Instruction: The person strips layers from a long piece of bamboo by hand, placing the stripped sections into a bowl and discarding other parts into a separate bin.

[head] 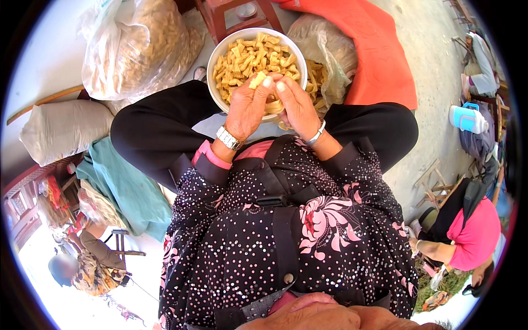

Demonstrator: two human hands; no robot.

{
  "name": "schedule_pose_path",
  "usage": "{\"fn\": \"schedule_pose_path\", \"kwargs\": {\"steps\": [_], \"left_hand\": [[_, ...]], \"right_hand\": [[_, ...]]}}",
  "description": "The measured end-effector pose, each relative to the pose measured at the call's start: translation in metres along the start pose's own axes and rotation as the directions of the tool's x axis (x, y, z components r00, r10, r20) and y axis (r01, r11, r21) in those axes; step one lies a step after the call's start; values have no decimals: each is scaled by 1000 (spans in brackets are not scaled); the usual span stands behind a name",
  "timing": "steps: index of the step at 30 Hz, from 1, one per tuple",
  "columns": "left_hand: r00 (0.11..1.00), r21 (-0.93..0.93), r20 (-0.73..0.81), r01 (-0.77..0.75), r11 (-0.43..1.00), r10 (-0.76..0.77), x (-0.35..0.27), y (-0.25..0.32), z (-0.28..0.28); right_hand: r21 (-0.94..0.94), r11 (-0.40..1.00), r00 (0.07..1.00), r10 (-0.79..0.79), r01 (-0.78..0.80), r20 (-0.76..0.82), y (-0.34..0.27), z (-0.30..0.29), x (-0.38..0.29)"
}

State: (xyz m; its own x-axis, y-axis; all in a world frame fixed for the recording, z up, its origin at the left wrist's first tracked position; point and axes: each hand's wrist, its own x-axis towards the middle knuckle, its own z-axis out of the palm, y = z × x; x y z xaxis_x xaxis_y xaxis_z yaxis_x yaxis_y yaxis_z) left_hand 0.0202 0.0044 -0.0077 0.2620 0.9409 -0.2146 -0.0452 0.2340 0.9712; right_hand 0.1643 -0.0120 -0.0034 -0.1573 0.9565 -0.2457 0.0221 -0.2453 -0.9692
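Over the near side of a white bowl (210,66), my left hand (246,105) and my right hand (298,103) meet, fingertips close together. Between them they grip a yellow strip (273,108) of what looks like tofu skin. Its pale end (258,80) sticks up by my left thumb, and a bent part hangs below my fingers, which hide the middle. The bowl is heaped with small knotted yellow pieces (255,53). It stands between my bent knees. Just right of the bowl, more yellow strips (317,78) spill from an open plastic sack (336,53).
A red stool (214,18) stands behind the bowl. A large full plastic bag (128,49) and a pale sack (68,128) lie left. Red cloth (381,53) curves round the right. Other people (474,239) sit farther off, near a blue-and-white jug (466,118).
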Motion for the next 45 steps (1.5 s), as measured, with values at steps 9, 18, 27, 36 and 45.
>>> {"fn": "schedule_pose_path", "kwargs": {"steps": [9,18,27,36,45], "left_hand": [[943,-397,251,306,865,-218,-2,5,-8],[862,-684,479,486,544,-166,4,-6,-6],[925,-769,363,367,524,-114,10,0,-20],[914,-276,75,404,872,-399,14,-8,-5],[955,-377,27,284,882,-296,9,7,-19]], "right_hand": [[-414,895,963,-239,168,-125,16,-11,-3],[-126,985,982,-136,119,-132,18,-38,-19],[-351,929,988,-145,116,-59,4,-54,-29],[-316,948,999,33,-40,-27,18,-47,-25],[-286,957,986,-4,53,169,-4,-34,-14]]}}
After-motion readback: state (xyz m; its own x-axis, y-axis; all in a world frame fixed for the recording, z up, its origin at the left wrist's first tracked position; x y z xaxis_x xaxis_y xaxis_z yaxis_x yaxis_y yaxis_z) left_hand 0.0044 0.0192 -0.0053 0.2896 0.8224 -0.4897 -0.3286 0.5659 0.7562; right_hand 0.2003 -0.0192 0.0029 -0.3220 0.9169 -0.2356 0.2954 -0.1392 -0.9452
